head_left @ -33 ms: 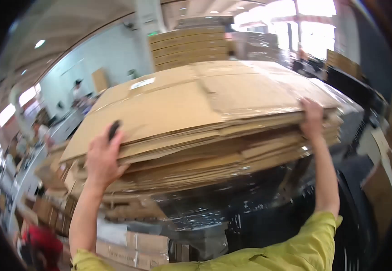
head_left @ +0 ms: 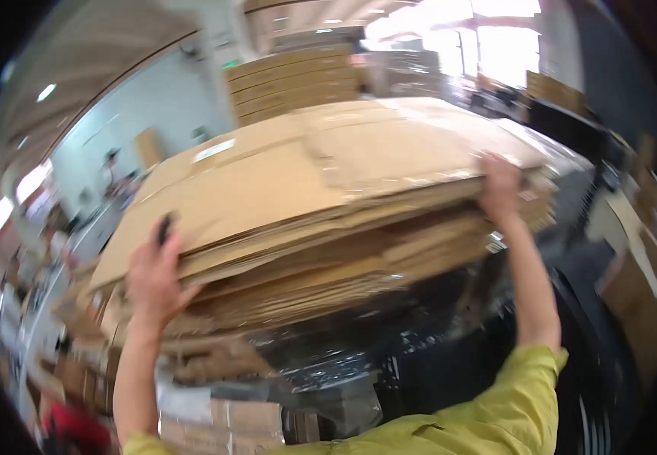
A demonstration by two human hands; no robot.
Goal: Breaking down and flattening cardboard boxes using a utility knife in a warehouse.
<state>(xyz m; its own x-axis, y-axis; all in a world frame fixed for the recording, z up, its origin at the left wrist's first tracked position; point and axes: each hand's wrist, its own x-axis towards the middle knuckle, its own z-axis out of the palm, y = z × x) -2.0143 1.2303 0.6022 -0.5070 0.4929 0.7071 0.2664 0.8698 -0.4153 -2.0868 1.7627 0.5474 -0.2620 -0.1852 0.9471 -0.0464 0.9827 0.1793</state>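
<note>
Both hands (head_left: pixel 154 277) (head_left: pixel 500 186) still on shifted cardboard stack (head_left: pixel 328 205).

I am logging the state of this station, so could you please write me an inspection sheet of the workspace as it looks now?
Surface: black film-wrapped load under the stack.
Job's things: stack of flattened cardboard sheets, edges uneven.
Clutter: small cartons low down by the load.
Grippers: left hand on the stack's near left edge, with a small dark object at the fingers; right hand grips the right edge.
Cables: nothing seen.
Surroundings: another tall cardboard stack behind; bright windows; blurred person far left.
</note>
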